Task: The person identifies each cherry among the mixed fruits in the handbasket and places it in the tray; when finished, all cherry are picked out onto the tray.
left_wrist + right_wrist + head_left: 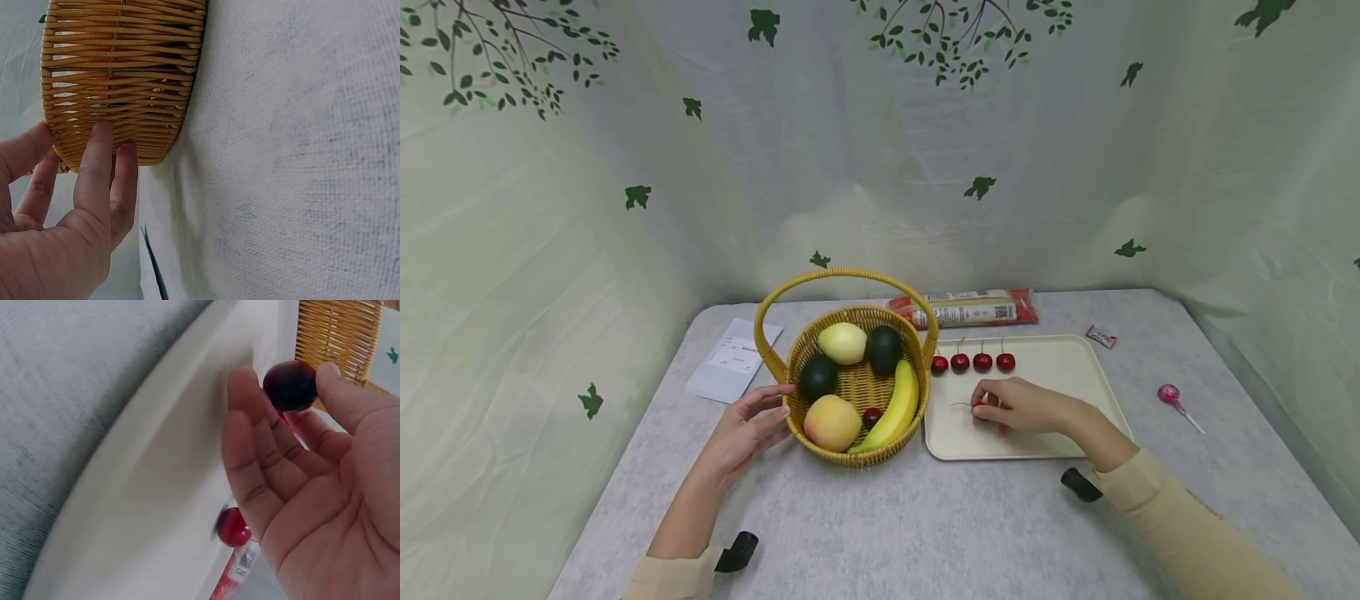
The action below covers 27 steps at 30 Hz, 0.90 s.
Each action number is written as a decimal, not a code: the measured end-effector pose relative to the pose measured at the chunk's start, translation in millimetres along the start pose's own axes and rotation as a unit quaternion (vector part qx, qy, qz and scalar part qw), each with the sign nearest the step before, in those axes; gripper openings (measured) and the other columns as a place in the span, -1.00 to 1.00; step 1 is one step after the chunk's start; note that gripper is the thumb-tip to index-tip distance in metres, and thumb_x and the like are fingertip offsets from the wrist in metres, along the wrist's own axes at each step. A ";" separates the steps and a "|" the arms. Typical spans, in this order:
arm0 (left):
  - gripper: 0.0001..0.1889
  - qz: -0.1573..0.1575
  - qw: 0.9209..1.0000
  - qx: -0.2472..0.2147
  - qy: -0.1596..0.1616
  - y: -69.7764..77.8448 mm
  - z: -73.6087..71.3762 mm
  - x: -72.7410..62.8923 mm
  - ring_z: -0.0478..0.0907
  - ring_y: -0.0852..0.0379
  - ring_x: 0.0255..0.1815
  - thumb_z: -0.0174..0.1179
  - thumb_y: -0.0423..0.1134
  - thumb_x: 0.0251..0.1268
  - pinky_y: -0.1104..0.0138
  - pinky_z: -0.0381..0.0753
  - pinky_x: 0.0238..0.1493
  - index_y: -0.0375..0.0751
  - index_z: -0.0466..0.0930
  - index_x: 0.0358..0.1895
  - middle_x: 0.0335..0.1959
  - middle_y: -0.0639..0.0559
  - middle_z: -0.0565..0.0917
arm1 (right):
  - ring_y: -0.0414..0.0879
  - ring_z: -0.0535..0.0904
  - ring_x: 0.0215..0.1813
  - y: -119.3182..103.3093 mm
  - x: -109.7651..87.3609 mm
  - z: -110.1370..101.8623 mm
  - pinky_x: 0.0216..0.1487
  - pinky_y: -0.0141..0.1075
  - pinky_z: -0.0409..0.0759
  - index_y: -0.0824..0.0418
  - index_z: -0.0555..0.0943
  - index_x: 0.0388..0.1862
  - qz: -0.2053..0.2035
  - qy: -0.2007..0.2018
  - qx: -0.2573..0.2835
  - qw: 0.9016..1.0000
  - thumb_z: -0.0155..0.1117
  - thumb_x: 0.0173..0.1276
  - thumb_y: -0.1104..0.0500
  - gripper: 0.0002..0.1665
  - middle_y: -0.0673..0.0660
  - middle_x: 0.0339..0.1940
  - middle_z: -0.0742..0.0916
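My right hand (1028, 407) pinches a dark red cherry (290, 386) between thumb and fingertips, over the cream tray (1052, 371). In the head view the cherry's stem sticks out to the left. Several cherries (982, 362) with upright stems sit in a row along the tray's far left side. A yellow wicker basket (868, 457) stands against the tray's left edge. Inside it are a banana (895, 410), a peach (832, 422), a lemon (842, 343), two dark green avocados (817, 377) and one cherry (872, 417). Fingertips of my left hand (741, 433) touch the basket's outer left side, fingers only slightly bent.
Behind the basket and tray lies a red-and-clear long packet (973, 308). A white paper slip (733, 360) is left of the basket. A small wrapped candy (1101, 337) and a pink lollipop (1171, 395) lie right of the tray. Curtains surround the table.
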State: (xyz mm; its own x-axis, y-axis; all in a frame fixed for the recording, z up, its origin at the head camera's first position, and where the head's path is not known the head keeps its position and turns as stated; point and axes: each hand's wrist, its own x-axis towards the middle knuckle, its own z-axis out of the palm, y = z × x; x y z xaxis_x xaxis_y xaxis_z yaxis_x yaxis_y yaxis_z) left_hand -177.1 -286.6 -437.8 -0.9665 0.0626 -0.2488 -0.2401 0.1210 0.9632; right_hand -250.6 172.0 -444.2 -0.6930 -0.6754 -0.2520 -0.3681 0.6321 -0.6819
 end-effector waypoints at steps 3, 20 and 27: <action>-0.49 0.000 1.000 0.000 0.000 0.8 0.2 -0.3 0.57 0.17 0.29 0.23 -0.25 0.64 0.24 0.74 0.28 -0.21 0.44 0.54 0.49 -0.21 0.37 | -0.20 0.63 -0.37 -0.8 -0.3 0.0 -0.24 -0.41 0.61 0.21 0.64 0.04 -0.007 0.005 -0.001 1.000 0.21 0.70 0.08 -0.78 0.01 -0.25 0.75; -0.50 0.000 1.000 0.000 0.005 -3.4 -0.5 -2.8 0.56 0.17 0.28 0.25 -0.25 0.62 0.23 0.75 0.26 -0.22 0.46 0.52 0.45 -0.17 0.40 | -0.12 0.67 -0.24 6.8 -6.3 -11.8 -0.12 -0.39 0.67 0.12 0.74 -0.02 -0.020 0.026 0.030 0.999 0.37 0.59 0.10 -0.86 0.03 -0.24 0.76; -0.48 0.002 1.000 0.000 0.003 -2.1 -0.2 -1.2 0.56 0.18 0.28 0.27 -0.22 0.61 0.30 0.76 0.21 -0.23 0.46 0.52 0.48 -0.21 0.38 | -0.08 0.68 -0.10 15.9 -26.6 -38.0 -0.04 -0.37 0.71 0.25 0.73 0.12 0.001 0.082 0.045 0.996 0.45 0.50 0.23 -0.73 0.12 0.00 0.77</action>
State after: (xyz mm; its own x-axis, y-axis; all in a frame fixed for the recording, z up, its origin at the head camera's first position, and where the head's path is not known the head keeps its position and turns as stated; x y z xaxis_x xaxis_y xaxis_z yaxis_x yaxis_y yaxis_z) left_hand -175.4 -287.1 -439.5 -0.9682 0.0574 -0.2435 -0.2354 0.1202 0.9644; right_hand -261.6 214.5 -422.3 -0.7880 -0.5986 -0.1437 -0.3147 0.5924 -0.7417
